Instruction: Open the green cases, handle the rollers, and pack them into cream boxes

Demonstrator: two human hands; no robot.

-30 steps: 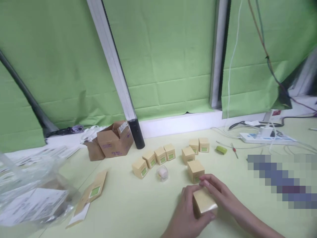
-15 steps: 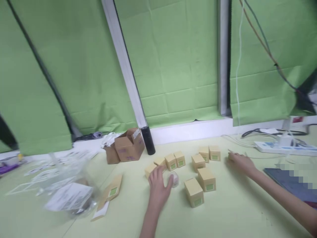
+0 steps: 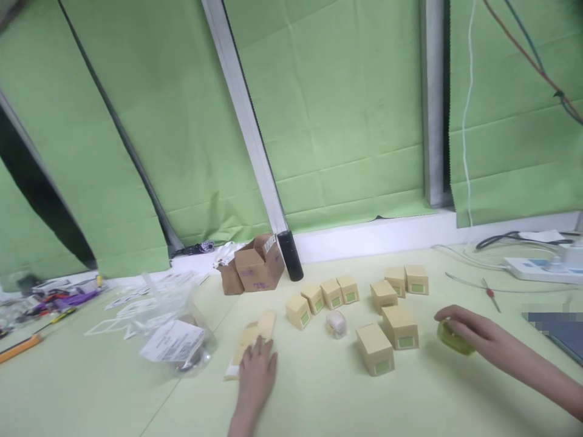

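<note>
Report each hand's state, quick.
Left hand: fingers over a flattened tan carton; whether it grips cannot be told.
Right hand: closed, holding a green object.

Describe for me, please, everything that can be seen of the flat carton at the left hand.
The flat carton is tan, looks like thin paperboard, and shows a white strip at its near-left end. It lies flat on the pale table, slanting from near left to far right. The left hand lies partly over it, fingers seemingly touching it and hiding part of its surface. It sits between the white-labelled plastic bag and the leftmost small box.
</note>
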